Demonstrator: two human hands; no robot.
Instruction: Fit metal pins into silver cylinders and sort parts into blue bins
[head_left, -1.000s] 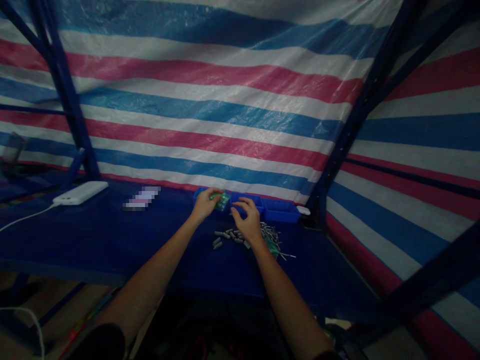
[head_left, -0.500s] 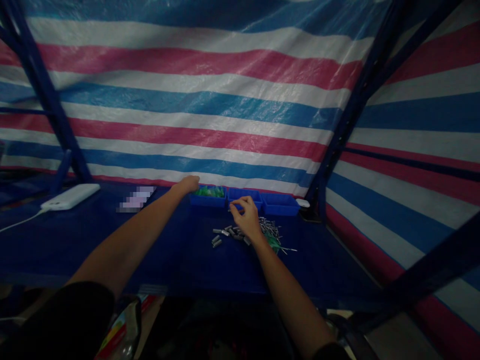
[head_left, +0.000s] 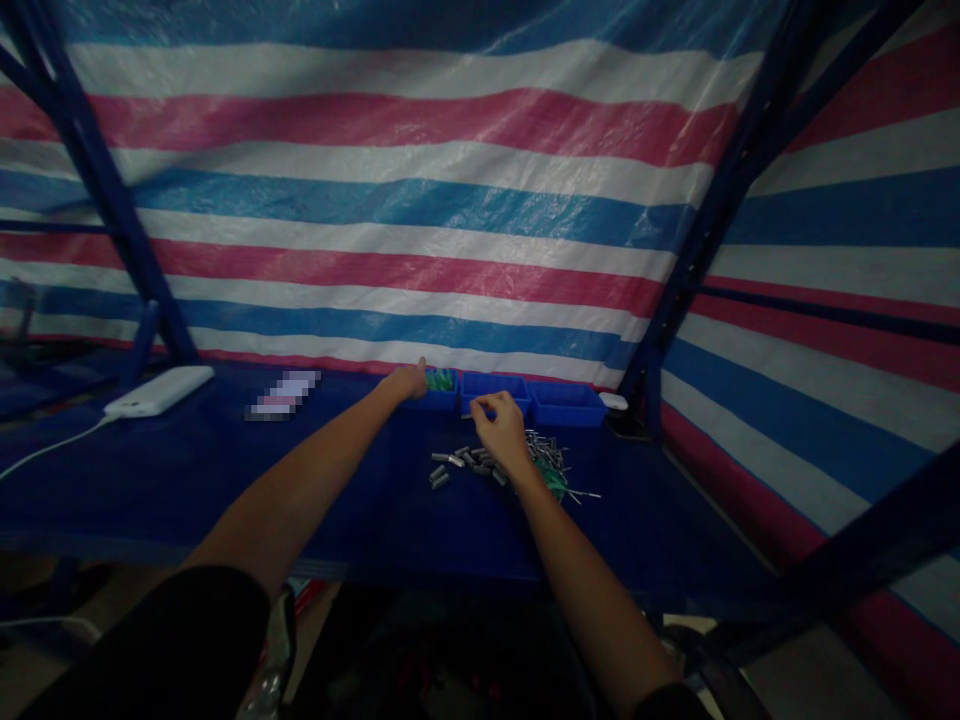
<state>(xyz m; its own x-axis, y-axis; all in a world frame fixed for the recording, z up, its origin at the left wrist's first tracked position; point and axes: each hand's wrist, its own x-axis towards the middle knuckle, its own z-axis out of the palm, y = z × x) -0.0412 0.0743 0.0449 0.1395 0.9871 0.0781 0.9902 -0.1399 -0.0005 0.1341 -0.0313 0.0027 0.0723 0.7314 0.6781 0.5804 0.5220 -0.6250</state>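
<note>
My left hand (head_left: 406,382) reaches far forward to the left end of a blue bin (head_left: 442,401) with green pieces in it. Its fingers are curled against the bin, thumb up, and I cannot see what they hold. My right hand (head_left: 499,430) hovers in a pinch just in front of the middle blue bin (head_left: 495,385); whatever is in the pinch is too small to name. Below that hand lie several small grey cylinders (head_left: 456,466). A heap of thin metal pins (head_left: 550,461) with some green bits lies to their right.
A third blue bin (head_left: 564,403) stands at the right of the row, with a small white object (head_left: 613,401) beside it. A white power bank (head_left: 159,390) with a cable and a blurred flat item (head_left: 283,393) lie at the left. Dark blue rack posts and a striped tarp enclose the bench.
My left hand held green pieces over the left bin a second ago; it then swung out to the bin's left end and now rests there. My right hand barely moved and stays pinched.
</note>
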